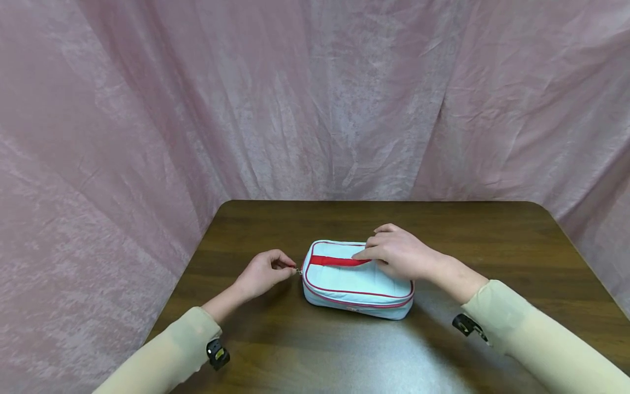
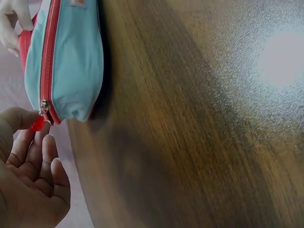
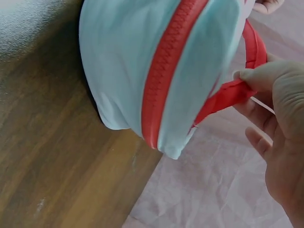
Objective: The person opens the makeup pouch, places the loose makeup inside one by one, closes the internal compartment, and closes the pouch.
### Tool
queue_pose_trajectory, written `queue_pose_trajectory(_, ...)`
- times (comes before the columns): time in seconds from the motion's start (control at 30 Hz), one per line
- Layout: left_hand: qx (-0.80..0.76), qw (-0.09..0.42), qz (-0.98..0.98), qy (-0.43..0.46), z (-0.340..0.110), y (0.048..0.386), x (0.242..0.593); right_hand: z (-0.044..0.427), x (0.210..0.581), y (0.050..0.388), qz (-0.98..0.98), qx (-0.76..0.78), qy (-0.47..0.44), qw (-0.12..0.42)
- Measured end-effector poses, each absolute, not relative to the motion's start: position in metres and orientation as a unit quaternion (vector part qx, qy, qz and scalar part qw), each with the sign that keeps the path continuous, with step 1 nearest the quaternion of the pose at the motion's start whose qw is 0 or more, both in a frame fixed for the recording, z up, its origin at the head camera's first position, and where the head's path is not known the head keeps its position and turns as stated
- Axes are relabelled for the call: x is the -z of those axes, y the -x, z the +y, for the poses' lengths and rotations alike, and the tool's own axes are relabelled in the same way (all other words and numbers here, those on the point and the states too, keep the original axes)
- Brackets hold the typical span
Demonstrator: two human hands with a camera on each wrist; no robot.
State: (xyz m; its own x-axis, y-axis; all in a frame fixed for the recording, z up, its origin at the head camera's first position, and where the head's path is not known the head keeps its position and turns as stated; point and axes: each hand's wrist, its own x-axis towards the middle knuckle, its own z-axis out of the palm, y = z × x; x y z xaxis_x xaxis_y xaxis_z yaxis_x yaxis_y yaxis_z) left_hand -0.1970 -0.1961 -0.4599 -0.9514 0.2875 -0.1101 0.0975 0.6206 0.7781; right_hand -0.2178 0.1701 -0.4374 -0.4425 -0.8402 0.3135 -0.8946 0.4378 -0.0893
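A pale blue zippered pouch [image 1: 354, 282] with red piping lies on the table, its red strap handle [image 1: 337, 261] running along the top. At the pouch's left end my left hand [image 1: 266, 274] pinches the red zipper pull [image 2: 39, 124] between thumb and index finger; the metal slider [image 2: 44, 105] sits at that end of the red zipper. The zipper [image 3: 166, 71] looks closed along the side. My right hand [image 1: 400, 253] grips the strap, thumb against fingers, and in the right wrist view the strap [image 3: 228, 97] is raised off the pouch.
The dark wooden table [image 1: 275, 345] spreads around the pouch, with its far edge behind it. Pink curtains [image 1: 334, 98] hang behind and to the sides. Small black cameras [image 1: 217, 354] are worn at both wrists, over light sleeves.
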Motion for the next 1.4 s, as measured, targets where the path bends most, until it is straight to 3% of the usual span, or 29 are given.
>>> queue_pose_trajectory(0.27, -0.426, 0.118, 0.891, -0.104, -0.196, 0.194, 0.461, 0.151, 0.426, 0.215, -0.872, -0.120, -0.469, 0.073)
queue_pose_trajectory(0.47, -0.429, 0.122, 0.889, -0.106, -0.197, 0.196, 0.464, 0.133, 0.424, 0.216, -0.876, -0.105, -0.464, 0.081)
queue_pose_trajectory(1.4, -0.309, 0.076, 0.925, -0.205, -0.200, 0.231, 0.471, 0.129, 0.440, 0.225, -0.825, -0.108, -0.547, 0.096)
